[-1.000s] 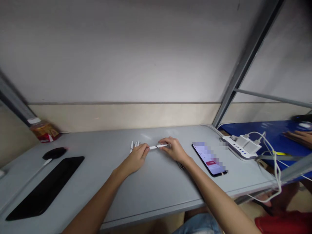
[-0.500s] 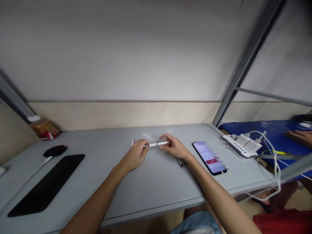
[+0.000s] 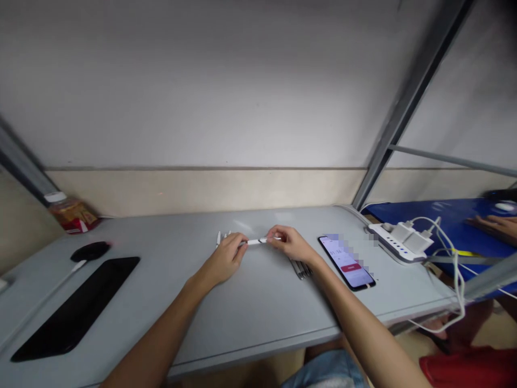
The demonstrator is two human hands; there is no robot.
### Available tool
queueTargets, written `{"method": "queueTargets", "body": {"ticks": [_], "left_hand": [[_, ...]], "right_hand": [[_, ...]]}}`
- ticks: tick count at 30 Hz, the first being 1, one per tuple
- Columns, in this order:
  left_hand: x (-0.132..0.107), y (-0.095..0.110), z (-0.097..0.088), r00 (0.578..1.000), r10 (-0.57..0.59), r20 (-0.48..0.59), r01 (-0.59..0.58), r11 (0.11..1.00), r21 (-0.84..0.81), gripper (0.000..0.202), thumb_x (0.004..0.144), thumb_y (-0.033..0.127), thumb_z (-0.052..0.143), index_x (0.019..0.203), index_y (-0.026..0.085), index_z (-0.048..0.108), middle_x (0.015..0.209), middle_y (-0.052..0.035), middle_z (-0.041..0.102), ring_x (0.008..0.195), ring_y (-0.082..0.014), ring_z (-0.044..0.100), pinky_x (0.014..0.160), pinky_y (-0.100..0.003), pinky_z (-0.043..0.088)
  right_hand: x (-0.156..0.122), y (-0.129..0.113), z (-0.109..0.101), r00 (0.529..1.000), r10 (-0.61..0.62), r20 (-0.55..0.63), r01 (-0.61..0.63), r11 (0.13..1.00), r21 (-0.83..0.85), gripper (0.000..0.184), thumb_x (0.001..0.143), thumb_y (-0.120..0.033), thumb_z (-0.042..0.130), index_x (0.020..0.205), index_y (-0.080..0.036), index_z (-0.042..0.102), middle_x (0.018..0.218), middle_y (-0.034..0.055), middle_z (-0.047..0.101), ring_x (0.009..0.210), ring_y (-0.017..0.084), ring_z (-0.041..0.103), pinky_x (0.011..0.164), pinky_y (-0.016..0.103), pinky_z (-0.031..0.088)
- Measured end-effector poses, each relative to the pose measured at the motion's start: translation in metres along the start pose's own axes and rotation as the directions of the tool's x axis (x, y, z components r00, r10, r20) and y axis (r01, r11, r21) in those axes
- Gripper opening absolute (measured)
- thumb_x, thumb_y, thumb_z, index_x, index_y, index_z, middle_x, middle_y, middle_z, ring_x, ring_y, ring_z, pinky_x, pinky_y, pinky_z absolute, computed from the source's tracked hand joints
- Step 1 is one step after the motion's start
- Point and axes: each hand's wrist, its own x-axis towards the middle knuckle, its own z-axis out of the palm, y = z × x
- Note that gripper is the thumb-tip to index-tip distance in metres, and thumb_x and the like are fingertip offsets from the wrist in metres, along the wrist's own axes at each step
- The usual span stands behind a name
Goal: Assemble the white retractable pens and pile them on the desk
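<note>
A slim white pen (image 3: 255, 241) with a dark band lies level between my two hands, just above the grey desk (image 3: 242, 312). My left hand (image 3: 226, 254) is closed on its left end. At the other end, the fingers of my right hand (image 3: 288, 242) pinch the pen near its clear tip. Several white pen parts (image 3: 219, 237) rest on the desk behind my left hand, partly hidden by it. Under my right wrist lie several slim dark pens or pen parts (image 3: 301, 268), their upper ends covered by the hand.
A lit phone (image 3: 349, 264) and a white power strip (image 3: 399, 242) with cables are at right. On the left are a black tablet-like slab (image 3: 78, 307), a black round object (image 3: 91, 250) and a bottle (image 3: 72, 214). Another person's hand (image 3: 496, 223) rests on the blue desk (image 3: 452, 215).
My right hand's fingers have drawn closer together and pinch the pen nearer its dark band. My left hand has hardly moved.
</note>
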Motion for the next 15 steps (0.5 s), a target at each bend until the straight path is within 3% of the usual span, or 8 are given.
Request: {"method": "queueTargets", "body": {"ticks": [2, 5, 12, 15], "left_hand": [[0.0, 0.0006, 0.0006, 1.0, -0.002, -0.001, 0.002, 1.0, -0.001, 0.021, 0.094, 0.027, 0.037, 0.095, 0.02, 0.056, 0.09, -0.0041, 0.061, 0.084, -0.0183, 0.056, 0.079, -0.032, 0.043], [0.0003, 0.0017, 0.0011, 1.0, -0.004, -0.006, 0.004, 1.0, 0.013, 0.021, 0.094, 0.027, 0.037, 0.095, 0.019, 0.056, 0.09, -0.0044, 0.061, 0.085, -0.0184, 0.056, 0.08, -0.033, 0.043], [0.0012, 0.0016, 0.0022, 0.999, 0.01, 0.043, -0.015, 0.994, 0.106, 0.025, 0.095, 0.026, 0.034, 0.096, 0.019, 0.058, 0.089, -0.0043, 0.063, 0.085, -0.0201, 0.057, 0.082, -0.037, 0.041], [0.0008, -0.0019, 0.0037, 0.999, 0.002, 0.04, -0.006, 0.995, 0.102, 0.024, 0.094, 0.025, 0.033, 0.093, 0.019, 0.057, 0.087, -0.0041, 0.062, 0.082, -0.0197, 0.056, 0.079, -0.035, 0.042]], "right_hand": [[0.0007, 0.0022, 0.0, 0.999, 0.042, 0.022, -0.04, 0.997, -0.065, 0.038, 0.091, -0.047, 0.046, 0.071, -0.016, 0.057, 0.059, -0.0031, 0.048, 0.054, 0.01, 0.04, 0.053, 0.022, 0.031], [0.0024, 0.0069, 0.0003, 0.998, 0.056, 0.019, -0.053, 0.988, -0.143, 0.048, 0.094, -0.049, 0.04, 0.061, -0.016, 0.05, 0.054, -0.0026, 0.047, 0.052, 0.01, 0.04, 0.053, 0.023, 0.031], [0.0017, 0.0061, 0.002, 0.998, 0.058, 0.02, -0.054, 0.988, -0.145, 0.05, 0.093, -0.052, 0.038, 0.063, -0.016, 0.054, 0.054, -0.0016, 0.048, 0.052, 0.011, 0.041, 0.053, 0.024, 0.031], [0.0002, 0.0033, 0.0029, 0.999, 0.031, 0.007, -0.03, 0.993, -0.115, 0.036, 0.089, -0.05, 0.05, 0.082, -0.017, 0.062, 0.059, -0.0024, 0.051, 0.055, 0.011, 0.043, 0.054, 0.023, 0.032]]}}
